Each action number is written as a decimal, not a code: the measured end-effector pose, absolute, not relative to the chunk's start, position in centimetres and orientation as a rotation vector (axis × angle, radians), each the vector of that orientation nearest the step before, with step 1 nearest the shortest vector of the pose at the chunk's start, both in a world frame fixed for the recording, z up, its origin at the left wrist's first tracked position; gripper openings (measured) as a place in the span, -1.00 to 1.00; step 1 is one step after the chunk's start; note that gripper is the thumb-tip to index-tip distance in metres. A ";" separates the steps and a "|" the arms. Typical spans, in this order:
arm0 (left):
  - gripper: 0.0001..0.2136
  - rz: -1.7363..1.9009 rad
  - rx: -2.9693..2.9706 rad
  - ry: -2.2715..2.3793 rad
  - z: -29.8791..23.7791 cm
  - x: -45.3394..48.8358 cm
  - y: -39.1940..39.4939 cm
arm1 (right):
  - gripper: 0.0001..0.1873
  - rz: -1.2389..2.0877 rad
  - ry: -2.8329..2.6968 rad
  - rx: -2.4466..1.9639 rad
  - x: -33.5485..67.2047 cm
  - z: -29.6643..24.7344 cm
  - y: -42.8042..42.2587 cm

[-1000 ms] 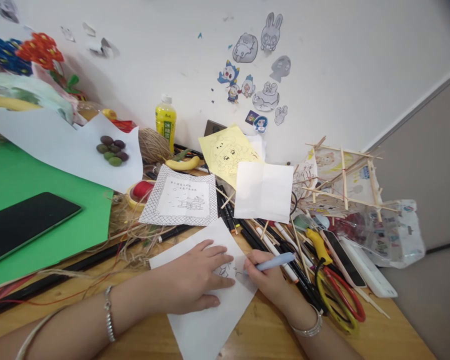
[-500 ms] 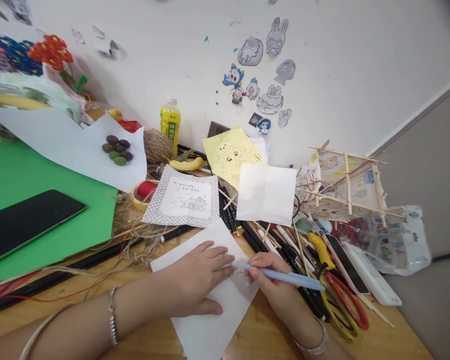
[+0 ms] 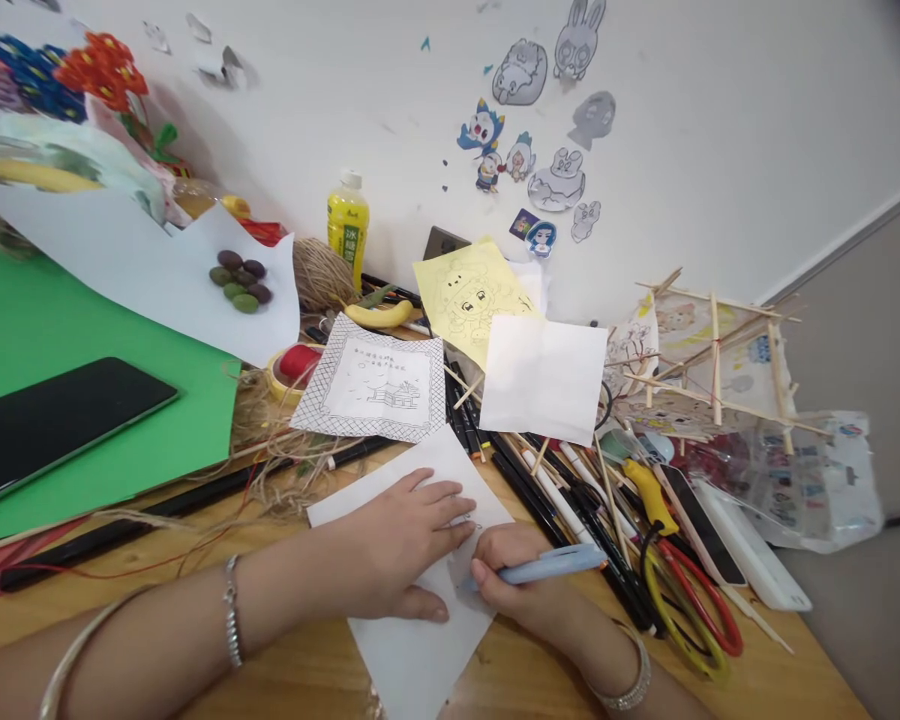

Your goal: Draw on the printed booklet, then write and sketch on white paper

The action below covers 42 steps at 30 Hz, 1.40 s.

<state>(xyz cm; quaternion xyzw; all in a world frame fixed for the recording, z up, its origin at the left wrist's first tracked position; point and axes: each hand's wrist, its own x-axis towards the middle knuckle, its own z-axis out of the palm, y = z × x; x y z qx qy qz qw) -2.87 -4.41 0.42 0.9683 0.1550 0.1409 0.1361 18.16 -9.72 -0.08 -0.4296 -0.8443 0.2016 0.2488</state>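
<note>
My left hand (image 3: 405, 540) lies flat with fingers spread on a white sheet of paper (image 3: 412, 660), which sits at an angle on the wooden table. In my right hand (image 3: 521, 575) is a light blue pen (image 3: 555, 564), gripped between thumb and fingers, its back end pointing right. The pen's tip is hidden behind the fingers, close to the paper. A small dark mark shows on the paper near my left fingertips. Just beyond the sheet rests a card with a patterned border and a drawn pavilion (image 3: 386, 393).
A blank white paper (image 3: 544, 380) and a yellow drawing (image 3: 469, 300) lie behind. Right are several black pens (image 3: 529, 490), scissors (image 3: 694, 600) and a stick frame (image 3: 716, 360). Left are a black phone (image 3: 60, 430) on green card (image 3: 195, 400), olives (image 3: 240, 280) and a bottle (image 3: 348, 225).
My right hand has shifted down and left over the paper, and the pen lies at a flatter angle. My left hand stays on the sheet. The view has tilted slightly.
</note>
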 end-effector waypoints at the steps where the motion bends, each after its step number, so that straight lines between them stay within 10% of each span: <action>1: -0.38 0.415 2.803 0.450 0.4 -2.9 -4.4 | -0.60 0.551 -2.316 -1.166 18.1 0.0 -9.7; 42: -0.38 0.365 2.863 0.454 1.0 -2.6 -4.4 | -0.68 0.415 -2.245 -1.308 18.5 -0.6 -9.6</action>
